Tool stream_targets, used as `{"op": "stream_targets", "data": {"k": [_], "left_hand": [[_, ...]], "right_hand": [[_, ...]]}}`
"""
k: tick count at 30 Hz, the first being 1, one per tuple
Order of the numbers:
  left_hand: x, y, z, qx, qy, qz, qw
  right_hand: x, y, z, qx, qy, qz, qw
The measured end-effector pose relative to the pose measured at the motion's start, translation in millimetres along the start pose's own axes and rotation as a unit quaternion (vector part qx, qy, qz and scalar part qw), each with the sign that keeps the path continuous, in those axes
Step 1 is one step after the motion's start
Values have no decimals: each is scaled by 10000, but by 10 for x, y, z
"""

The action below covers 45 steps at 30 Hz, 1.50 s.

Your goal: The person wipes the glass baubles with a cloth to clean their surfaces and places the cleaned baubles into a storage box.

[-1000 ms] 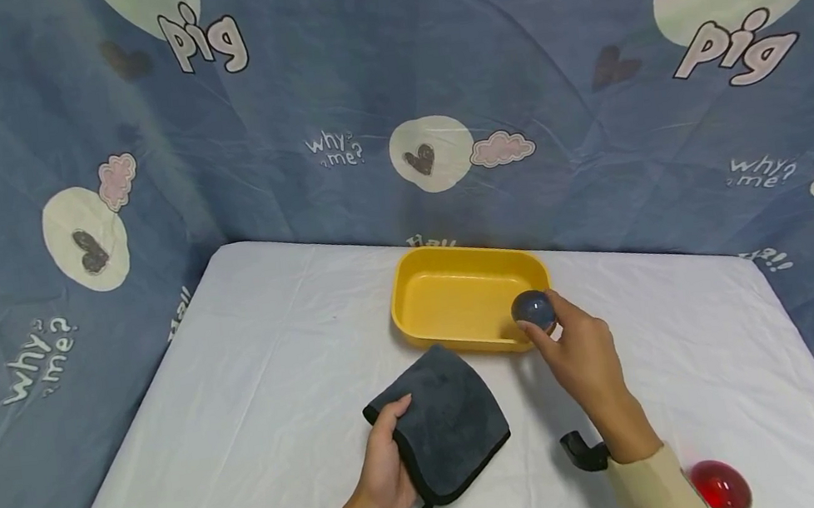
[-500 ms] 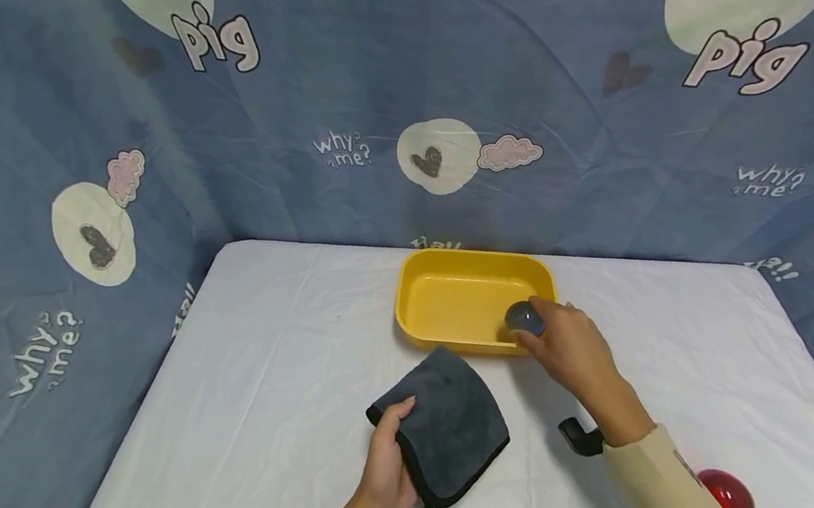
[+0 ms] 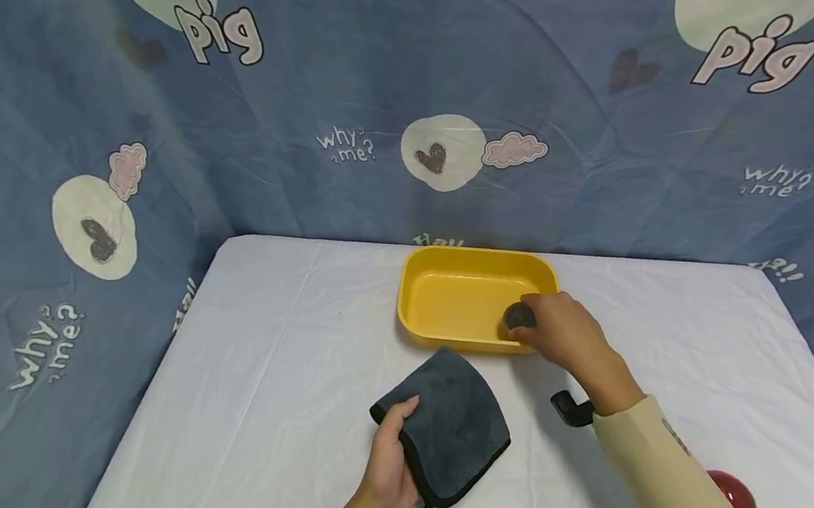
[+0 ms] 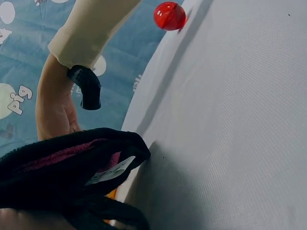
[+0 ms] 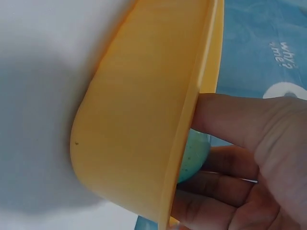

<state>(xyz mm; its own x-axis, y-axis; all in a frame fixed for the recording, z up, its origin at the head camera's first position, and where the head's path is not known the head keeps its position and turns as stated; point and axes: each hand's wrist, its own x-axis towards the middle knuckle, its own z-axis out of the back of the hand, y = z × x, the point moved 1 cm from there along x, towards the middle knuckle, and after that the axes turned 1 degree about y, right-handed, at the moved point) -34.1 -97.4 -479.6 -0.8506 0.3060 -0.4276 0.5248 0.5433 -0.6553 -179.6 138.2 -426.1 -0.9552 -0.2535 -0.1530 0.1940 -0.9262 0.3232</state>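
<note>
My right hand grips a shiny ball, dark blue-grey in the head view, at the right front corner of a yellow plastic tub. Up close in the right wrist view the same ball looks teal, partly hidden behind the tub's rim. The thumb lies over that rim, with fingers curled round the ball. With thumb on top, my left hand holds a folded grey cloth with black edging and a small loop, in front of the tub. The left wrist view shows a white label inside its fold.
A red glossy ball sits on the white tabletop near the right sleeve, partly covered by it. Black gear juts from the right wrist. Behind the table hangs a blue printed curtain, close to the tub's back.
The right hand has lowered the ball from above the tub's right front corner down into it. The left hand with the cloth has barely moved.
</note>
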Motion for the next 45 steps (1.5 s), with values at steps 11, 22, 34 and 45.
{"op": "stream_targets", "data": {"k": [11, 22, 34, 45], "left_hand": [[2, -3, 17, 119, -29, 29, 9999], [7, 5, 10, 73, -149, 38, 9999], [12, 17, 23, 84, -197, 13, 9998], [5, 16, 35, 115, -238, 7, 9997]], "right_hand": [[63, 38, 10, -176, 313, -112, 9993], [113, 50, -20, -245, 383, 99, 9989], [167, 30, -10, -283, 631, 151, 9975], [219, 62, 58, -264, 875, 115, 9957]]}}
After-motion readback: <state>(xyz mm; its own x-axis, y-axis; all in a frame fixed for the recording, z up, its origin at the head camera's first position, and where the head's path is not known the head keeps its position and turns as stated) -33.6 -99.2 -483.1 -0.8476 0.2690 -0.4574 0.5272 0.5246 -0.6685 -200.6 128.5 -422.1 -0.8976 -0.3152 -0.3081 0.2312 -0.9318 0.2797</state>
